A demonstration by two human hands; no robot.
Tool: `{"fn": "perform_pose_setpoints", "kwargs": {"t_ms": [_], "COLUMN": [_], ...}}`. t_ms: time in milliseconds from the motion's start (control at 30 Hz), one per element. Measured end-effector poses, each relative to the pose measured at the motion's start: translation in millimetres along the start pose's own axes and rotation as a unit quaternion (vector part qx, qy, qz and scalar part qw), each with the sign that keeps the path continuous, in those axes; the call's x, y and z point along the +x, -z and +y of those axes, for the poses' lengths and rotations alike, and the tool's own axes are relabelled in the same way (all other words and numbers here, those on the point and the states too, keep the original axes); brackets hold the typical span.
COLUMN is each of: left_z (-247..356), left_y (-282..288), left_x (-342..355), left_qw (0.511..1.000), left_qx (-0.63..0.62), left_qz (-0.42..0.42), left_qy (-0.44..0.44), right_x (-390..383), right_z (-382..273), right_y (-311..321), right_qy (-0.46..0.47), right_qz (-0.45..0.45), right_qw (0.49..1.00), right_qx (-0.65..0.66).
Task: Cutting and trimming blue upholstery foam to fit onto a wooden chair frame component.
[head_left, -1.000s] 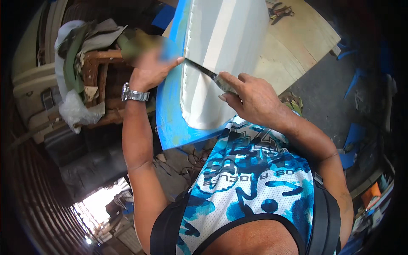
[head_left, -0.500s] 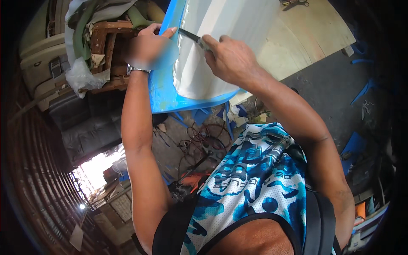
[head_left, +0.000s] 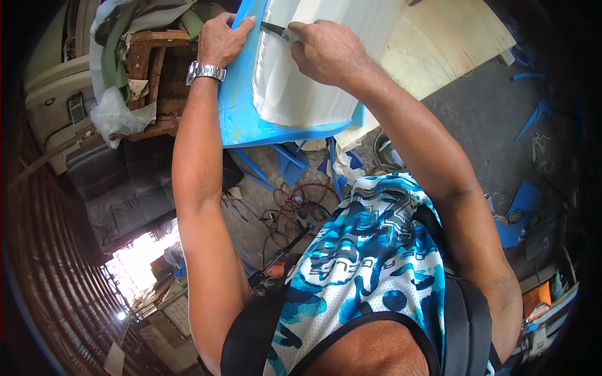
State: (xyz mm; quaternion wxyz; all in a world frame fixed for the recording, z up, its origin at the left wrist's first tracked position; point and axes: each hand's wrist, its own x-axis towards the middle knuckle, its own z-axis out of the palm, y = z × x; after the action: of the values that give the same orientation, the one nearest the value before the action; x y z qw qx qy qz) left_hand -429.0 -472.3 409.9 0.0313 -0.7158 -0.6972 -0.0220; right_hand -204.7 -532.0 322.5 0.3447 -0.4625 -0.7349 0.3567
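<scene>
A blue foam piece [head_left: 236, 122] lies in front of me with a white sheet-like panel [head_left: 301, 103] on top, its left edge ragged. My left hand [head_left: 221, 41], wearing a metal watch, grips the foam's left edge, thumb on top and the other fingers partly hidden past the side. My right hand [head_left: 329, 53] is closed round the handle of a knife [head_left: 274, 29]. The knife's dark blade points left, its tip at the line where the white panel meets the blue foam, close to my left thumb.
A pale board [head_left: 448, 53] extends to the right beneath the foam. At left stand a wooden frame [head_left: 145, 59] with a plastic bag [head_left: 120, 113] and a black padded seat [head_left: 128, 188]. Blue scraps [head_left: 291, 166] and a tangled reddish hose [head_left: 295, 210] litter the floor.
Both hands have moved farther away along the foam's left edge, the knife with my right hand. The foam appears slightly higher in view.
</scene>
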Motion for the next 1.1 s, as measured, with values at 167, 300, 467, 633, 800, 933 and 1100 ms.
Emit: {"fn": "perform_pose_setpoints", "kwargs": {"t_ms": [167, 300, 467, 633, 800, 933, 1100], "left_z": [2.8, 3.6, 4.3, 0.4, -2.3, 2.1, 0.1], "left_y": [-3.0, -3.4, -0.8, 0.5, -2.9, 10.4, 37.2], "left_x": [4.7, 2.3, 2.9, 5.5, 5.3, -0.8, -38.0], "left_qw": [1.0, 1.0, 0.999, 0.999, 0.999, 1.0, 0.989], "left_qx": [0.004, 0.002, 0.019, 0.028, 0.015, 0.018, -0.002], "left_qz": [0.006, 0.021, 0.022, 0.015, 0.029, 0.018, -0.139], "left_qy": [-0.007, -0.006, -0.027, -0.028, 0.002, 0.004, 0.055], "right_x": [-10.1, -55.1, -54.4, -29.8, -77.2, -91.2, -86.0], "right_z": [4.2, 7.5, 1.0, -11.1, -11.4, -14.0, -14.7], "right_y": [6.5, 17.3, 10.7, 3.0, 22.3, 27.6, 23.3], "right_qy": [0.011, 0.044, 0.02, 0.002, 0.049, 0.028, 0.018], "right_qz": [0.017, 0.006, -0.004, -0.015, -0.026, -0.051, -0.066], "right_qw": [1.0, 0.999, 1.0, 1.0, 0.998, 0.998, 0.998], "right_qx": [0.007, 0.017, 0.002, -0.007, -0.004, -0.001, -0.001]}}
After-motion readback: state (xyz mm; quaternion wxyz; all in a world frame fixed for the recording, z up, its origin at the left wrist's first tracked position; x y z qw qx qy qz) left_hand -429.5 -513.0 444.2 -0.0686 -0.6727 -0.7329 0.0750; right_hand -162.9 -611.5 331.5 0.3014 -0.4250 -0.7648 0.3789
